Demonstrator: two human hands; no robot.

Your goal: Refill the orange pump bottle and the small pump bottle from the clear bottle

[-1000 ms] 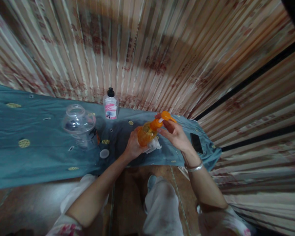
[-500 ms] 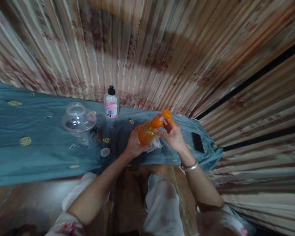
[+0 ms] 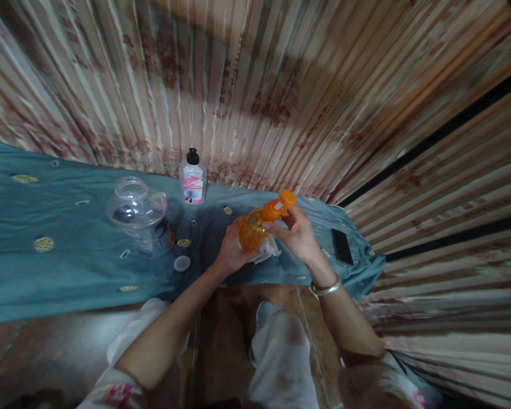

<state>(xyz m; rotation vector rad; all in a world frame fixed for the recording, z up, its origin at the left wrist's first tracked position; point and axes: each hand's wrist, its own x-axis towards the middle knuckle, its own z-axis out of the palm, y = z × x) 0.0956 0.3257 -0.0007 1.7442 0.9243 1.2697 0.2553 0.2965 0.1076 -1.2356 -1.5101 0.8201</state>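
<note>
An orange see-through pump bottle (image 3: 247, 234) is tilted, its top leaning to the right, with my left hand (image 3: 231, 250) closed around its body. The orange pump head (image 3: 287, 198) sits at the bottle's neck on a short pale stem. My right hand (image 3: 295, 232) is at the collar (image 3: 270, 211), thumb in front and bent fingers behind, gripping it. Some fingertips are hidden behind the pump. Just below the bottle lies a crumpled clear plastic piece (image 3: 267, 250) on the cloth.
On the blue cloth (image 3: 76, 255) stand a large clear plastic jug (image 3: 138, 218) without a lid and a clear bottle with a black cap (image 3: 193, 180). A white round cap (image 3: 181, 263) lies near the jug. A phone (image 3: 342, 246) is at right. Pleated curtains (image 3: 247, 85) hang behind.
My right hand's fingers have shifted around the pump, and the orange spout that pointed down to the right has turned out of sight. The left hand and bottle stay almost still.
</note>
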